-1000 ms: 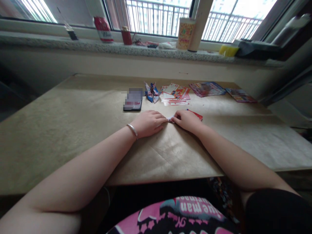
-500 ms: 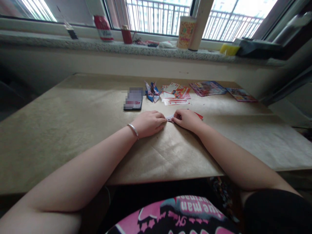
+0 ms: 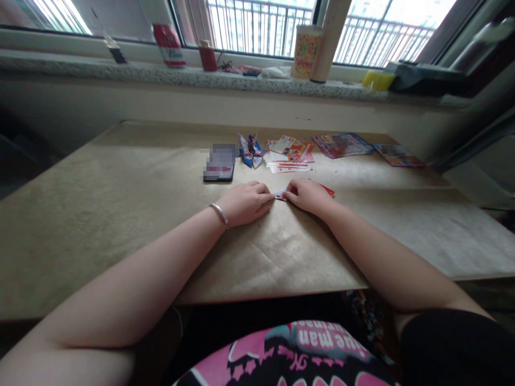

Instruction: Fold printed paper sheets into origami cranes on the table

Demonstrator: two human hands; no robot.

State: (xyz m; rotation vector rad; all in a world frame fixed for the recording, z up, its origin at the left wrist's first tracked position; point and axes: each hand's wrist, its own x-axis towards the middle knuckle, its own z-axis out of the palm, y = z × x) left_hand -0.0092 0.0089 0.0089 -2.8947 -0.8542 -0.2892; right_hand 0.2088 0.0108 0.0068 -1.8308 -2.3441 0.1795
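Observation:
A small folded paper (image 3: 280, 194), pale with printed colour, lies on the table between my two hands. My left hand (image 3: 247, 202) wears a silver bangle (image 3: 219, 213); its fingers are together and press the paper's left end to the table. Thumb and fingers of my right hand (image 3: 309, 196) pinch the right end, hiding much of it. Past that hand a red corner of paper (image 3: 329, 191) sticks out; whether it belongs to the same piece I cannot tell. Beyond my hands stands a blue-and-white folded paper figure (image 3: 251, 153), beside a pile of printed paper pieces (image 3: 289, 153).
A phone (image 3: 220, 163) lies left of the paper figure. Colourful printed sheets (image 3: 341, 145) and another stack (image 3: 398, 155) are at the table's back right. On the windowsill (image 3: 241, 79) stand a red can (image 3: 169, 45), a red bottle (image 3: 207, 56) and a patterned cup (image 3: 306, 52).
Both hands stay nearly in place on the paper. A slight shift of the whole view is the only other visible difference.

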